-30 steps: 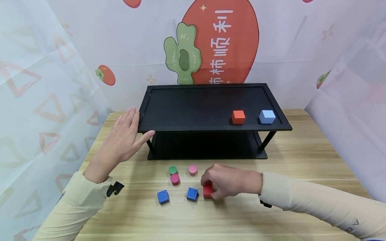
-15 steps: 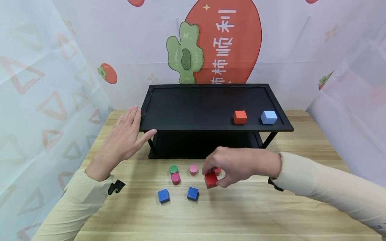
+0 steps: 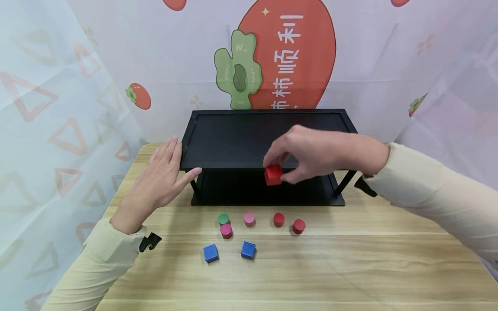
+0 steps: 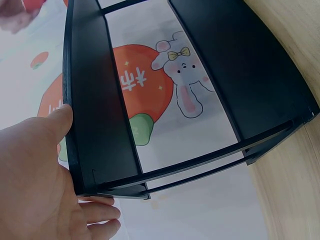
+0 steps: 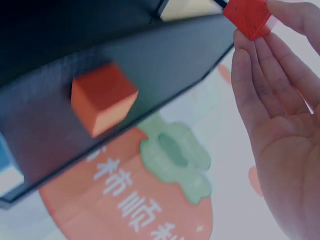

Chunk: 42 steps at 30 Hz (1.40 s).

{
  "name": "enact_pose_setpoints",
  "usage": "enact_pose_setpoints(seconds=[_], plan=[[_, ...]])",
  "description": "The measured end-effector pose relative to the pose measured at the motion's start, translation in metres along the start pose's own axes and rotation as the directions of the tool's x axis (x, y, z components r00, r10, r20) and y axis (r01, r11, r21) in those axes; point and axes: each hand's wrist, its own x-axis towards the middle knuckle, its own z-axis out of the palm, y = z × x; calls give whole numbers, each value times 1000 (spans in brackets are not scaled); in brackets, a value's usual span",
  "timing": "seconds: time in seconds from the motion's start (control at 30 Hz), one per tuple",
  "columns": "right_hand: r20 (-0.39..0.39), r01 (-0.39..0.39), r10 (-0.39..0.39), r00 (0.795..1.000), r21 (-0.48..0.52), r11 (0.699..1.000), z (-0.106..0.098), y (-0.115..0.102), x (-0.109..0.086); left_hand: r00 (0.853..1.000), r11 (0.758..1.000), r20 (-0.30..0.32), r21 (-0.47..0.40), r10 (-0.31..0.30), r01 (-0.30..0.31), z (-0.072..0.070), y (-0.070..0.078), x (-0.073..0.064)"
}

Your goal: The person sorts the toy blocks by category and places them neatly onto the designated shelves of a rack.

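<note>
My right hand pinches a red cube between thumb and fingertips, level with the front edge of a black two-tier shelf. In the right wrist view, the same red cube shows in the fingers. An orange cube sits on the upper tier; in the head view the right hand and arm hide it. My left hand rests along the shelf's left end with straight fingers, thumb stretched out at the front corner. The left wrist view shows that thumb on the black edge.
In front of the shelf lie a green disc, a magenta disc, a pink disc and two red discs. Nearer are two blue cubes. Printed cloth hangs behind the wooden table.
The right hand has lifted the red cube off the table and carried it up and forward to the shelf's front edge, uncovering two red discs. The left hand stays put.
</note>
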Motion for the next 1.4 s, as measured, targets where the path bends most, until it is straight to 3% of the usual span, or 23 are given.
enact_pose_setpoints(seconds=[0.27,0.7,1.13,1.4], plan=[[-26,-96,96,995,14,995,-16,23,13,1000,1000,12,-2,-1,1,2,0,-2],[3,-192,192,981,31,981,-13,48,28,1000,1000,19,3,-6,6,7,1,-2],[15,-195,195,981,15,981,-10,52,32,1000,1000,2,-1,-9,9,4,0,-1],[-79,-144,142,987,-16,990,-18,33,28,1000,1000,1,9,1,-1,2,0,0]])
